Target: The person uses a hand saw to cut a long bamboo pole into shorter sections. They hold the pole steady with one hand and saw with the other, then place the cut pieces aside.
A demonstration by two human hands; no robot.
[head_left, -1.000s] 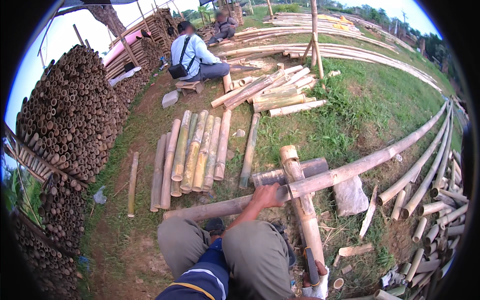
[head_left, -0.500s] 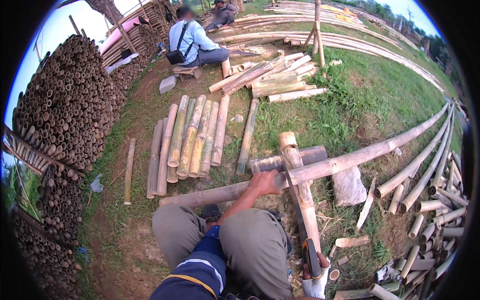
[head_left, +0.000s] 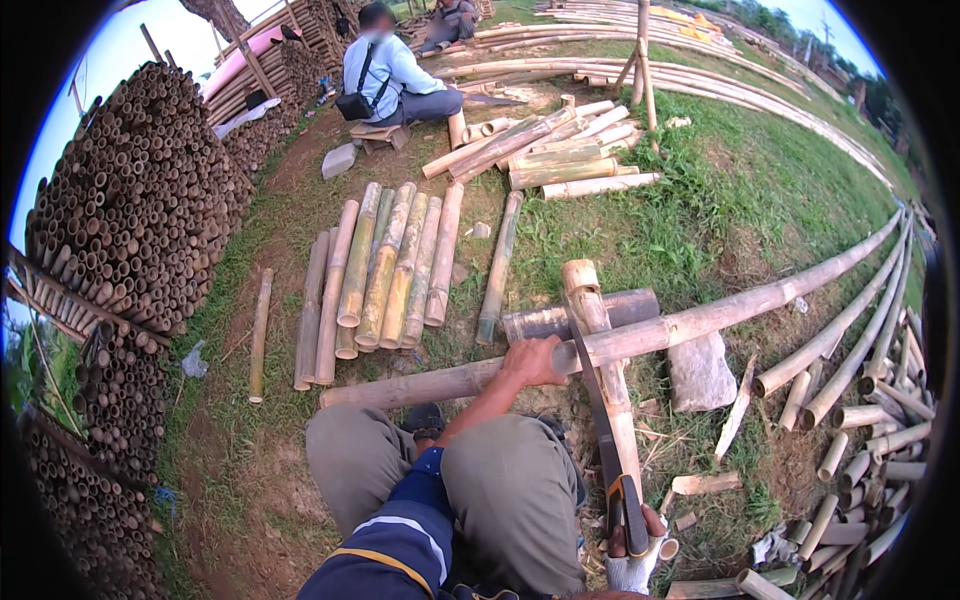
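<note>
A long bamboo pole (head_left: 730, 318) lies crosswise before my knees, resting over an upright-leaning bamboo post (head_left: 620, 405) with a notched top. Bare-skinned, my left hand (head_left: 533, 361) is closed around the pole, just left of the post. The blade of a handsaw (head_left: 602, 425) crosses the pole right beside that hand; how deep it sits in the bamboo I cannot tell. My right hand (head_left: 640, 548), in a white glove with bare fingertips, is closed on the saw's orange and black handle, low and nearer to me. A dark, thick bamboo piece (head_left: 535, 325) lies behind the post.
Cut bamboo lengths (head_left: 385, 270) lie in a row ahead to the left. A pale stone block (head_left: 700, 372) sits under the pole. Short offcuts (head_left: 850, 500) heap at the right. Stacked bamboo (head_left: 130, 200) rises at the left. A seated person (head_left: 390, 75) is farther off.
The view has shifted slightly, and the saw's handle has turned a little. Both hands keep their hold. The seated person's head has come up slightly.
</note>
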